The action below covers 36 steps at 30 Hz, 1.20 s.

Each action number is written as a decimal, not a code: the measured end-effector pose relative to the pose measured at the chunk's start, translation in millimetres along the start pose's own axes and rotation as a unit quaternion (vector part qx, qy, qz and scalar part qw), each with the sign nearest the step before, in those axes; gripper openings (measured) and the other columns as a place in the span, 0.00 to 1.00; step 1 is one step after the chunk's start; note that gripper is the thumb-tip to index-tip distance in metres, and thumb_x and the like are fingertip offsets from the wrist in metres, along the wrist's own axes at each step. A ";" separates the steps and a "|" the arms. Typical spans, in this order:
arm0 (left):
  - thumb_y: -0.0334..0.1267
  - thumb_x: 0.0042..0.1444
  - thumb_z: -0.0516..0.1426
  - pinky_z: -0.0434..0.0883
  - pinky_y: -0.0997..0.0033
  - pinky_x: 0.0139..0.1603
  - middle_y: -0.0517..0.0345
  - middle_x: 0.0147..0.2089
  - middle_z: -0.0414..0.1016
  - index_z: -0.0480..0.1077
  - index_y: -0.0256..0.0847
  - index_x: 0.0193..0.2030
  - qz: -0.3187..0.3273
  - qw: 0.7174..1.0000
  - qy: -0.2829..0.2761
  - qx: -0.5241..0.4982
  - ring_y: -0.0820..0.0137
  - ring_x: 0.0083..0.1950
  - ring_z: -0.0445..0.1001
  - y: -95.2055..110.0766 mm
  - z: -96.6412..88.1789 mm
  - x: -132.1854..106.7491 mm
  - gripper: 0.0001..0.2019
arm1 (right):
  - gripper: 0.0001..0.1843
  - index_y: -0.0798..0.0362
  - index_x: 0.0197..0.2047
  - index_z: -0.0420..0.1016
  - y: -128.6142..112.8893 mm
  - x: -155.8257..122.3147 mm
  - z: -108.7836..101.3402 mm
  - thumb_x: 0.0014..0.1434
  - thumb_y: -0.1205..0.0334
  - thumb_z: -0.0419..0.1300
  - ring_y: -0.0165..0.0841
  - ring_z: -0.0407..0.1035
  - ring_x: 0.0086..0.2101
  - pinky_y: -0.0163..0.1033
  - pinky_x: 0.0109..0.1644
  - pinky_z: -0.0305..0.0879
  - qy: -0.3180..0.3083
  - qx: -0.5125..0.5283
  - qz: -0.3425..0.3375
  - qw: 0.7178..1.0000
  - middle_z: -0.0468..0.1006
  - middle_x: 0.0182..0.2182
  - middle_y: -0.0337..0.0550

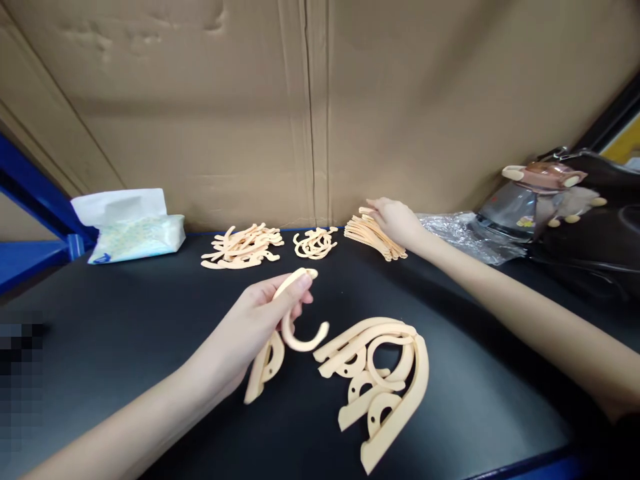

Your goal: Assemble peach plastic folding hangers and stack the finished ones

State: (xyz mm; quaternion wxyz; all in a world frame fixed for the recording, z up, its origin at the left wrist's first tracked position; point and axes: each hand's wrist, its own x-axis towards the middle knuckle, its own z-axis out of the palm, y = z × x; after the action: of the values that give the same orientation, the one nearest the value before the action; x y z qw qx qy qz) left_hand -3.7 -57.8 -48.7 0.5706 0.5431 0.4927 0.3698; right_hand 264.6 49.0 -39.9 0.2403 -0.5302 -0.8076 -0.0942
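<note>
My left hand (267, 303) is closed on a beige plastic hanger hook (306, 345), its curved end hanging below the fingers. Just under that hand shows a beige hanger arm (260, 373); whether it is held too or lies on the table I cannot tell. My right hand (397, 223) reaches to the back, fingers pinched at the far end of a stack of long beige strips (373, 237). In front, right of the middle, several folded hanger pieces (400, 413) lie overlapped, with hooks and holed rounded parts among them.
On the black table (150, 333), a pile of beige arm pieces (245, 245) and a smaller pile of hooks (316, 243) lie along the back. A tissue pack (137, 240) is at left; clear plastic wrap (455, 233), a bottle (520, 200) and a black bag (600, 233) are at right. Cardboard (225, 120) stands behind.
</note>
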 end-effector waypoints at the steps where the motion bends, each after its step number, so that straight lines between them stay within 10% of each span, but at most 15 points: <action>1: 0.54 0.54 0.62 0.57 0.82 0.20 0.67 0.20 0.56 0.63 0.39 0.23 -0.008 1.000 -0.003 -0.016 0.78 0.21 0.51 -1.4 -0.1 1.0 0.22 | 0.22 0.61 0.57 0.68 -0.3 -1.1 -0.3 0.70 0.57 0.43 0.39 0.69 0.49 0.41 0.51 0.62 0.005 0.015 0.002 1.000 0.74 0.48 0.59; 6: 0.50 0.53 0.63 0.59 0.76 0.18 0.70 0.16 0.47 0.50 0.42 0.20 0.019 1.000 0.003 -0.020 0.77 0.18 0.47 -0.7 -1.8 -0.4 0.26 | 0.21 0.59 0.55 0.70 -22.9 -0.3 -1.6 0.69 0.57 0.45 0.37 0.68 0.50 0.42 0.54 0.61 0.006 0.107 -0.007 0.994 0.75 0.49 0.54; 9: 0.54 0.61 0.54 0.68 0.71 0.31 0.62 0.23 0.64 0.58 0.43 0.21 0.146 0.987 0.035 0.059 0.71 0.26 0.64 1.1 -4.0 -1.0 0.23 | 0.18 0.57 0.45 0.74 -60.5 -6.1 0.3 0.70 0.58 0.46 0.29 0.73 0.38 0.34 0.44 0.67 -0.061 0.221 -0.033 0.973 0.80 0.38 0.44; 13: 0.64 0.62 0.46 0.64 0.64 0.58 0.54 0.52 0.71 0.65 0.45 0.37 0.335 0.928 0.084 0.137 0.61 0.58 0.66 -3.5 -8.9 2.2 0.23 | 0.24 0.58 0.40 0.73 -120.5 -33.9 -7.1 0.70 0.49 0.45 0.30 0.73 0.37 0.36 0.42 0.68 -0.276 0.581 -0.031 0.765 0.78 0.37 0.47; 16: 0.63 0.63 0.44 0.60 0.61 0.62 0.51 0.60 0.66 0.66 0.46 0.46 0.376 0.910 0.060 0.163 0.59 0.64 0.60 -6.3 -13.9 4.1 0.24 | 0.17 0.56 0.34 0.69 -141.8 -52.6 -16.8 0.64 0.50 0.57 0.26 0.66 0.28 0.32 0.33 0.63 -0.315 0.631 -0.025 0.708 0.73 0.29 0.38; 23: 0.53 0.52 0.65 0.78 0.70 0.42 0.53 0.50 0.77 0.75 0.45 0.47 0.190 0.977 -0.086 -0.045 0.61 0.48 0.76 1.2 -28.5 11.7 0.19 | 0.13 0.56 0.35 0.74 -101.8 -33.7 -19.4 0.64 0.54 0.57 0.27 0.66 0.30 0.33 0.35 0.62 -0.164 0.568 -0.015 0.806 0.72 0.30 0.38; 30: 0.52 0.64 0.54 0.79 0.73 0.35 0.52 0.48 0.78 0.77 0.41 0.46 0.110 0.975 -0.046 -0.187 0.67 0.37 0.78 17.1 -31.2 9.7 0.18 | 0.12 0.55 0.50 0.69 -75.2 -19.8 -30.0 0.69 0.59 0.51 0.29 0.70 0.36 0.33 0.38 0.64 -0.025 0.398 -0.059 0.915 0.76 0.36 0.40; 36: 0.49 0.56 0.63 0.72 0.82 0.27 0.59 0.32 0.77 0.76 0.42 0.39 0.102 0.992 -0.063 -0.034 0.75 0.26 0.72 16.6 -19.3 -2.5 0.13 | 0.15 0.55 0.48 0.74 -90.5 -36.2 -30.3 0.71 0.59 0.47 0.31 0.71 0.29 0.37 0.28 0.55 0.097 -0.039 -0.172 0.980 0.78 0.35 0.41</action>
State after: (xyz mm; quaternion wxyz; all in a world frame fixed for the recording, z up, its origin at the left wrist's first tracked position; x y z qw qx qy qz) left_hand -21.1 -53.0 -30.5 0.5780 0.5930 0.3851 0.4074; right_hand 203.4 -30.7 -22.0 0.2769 -0.3808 -0.8553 -0.2161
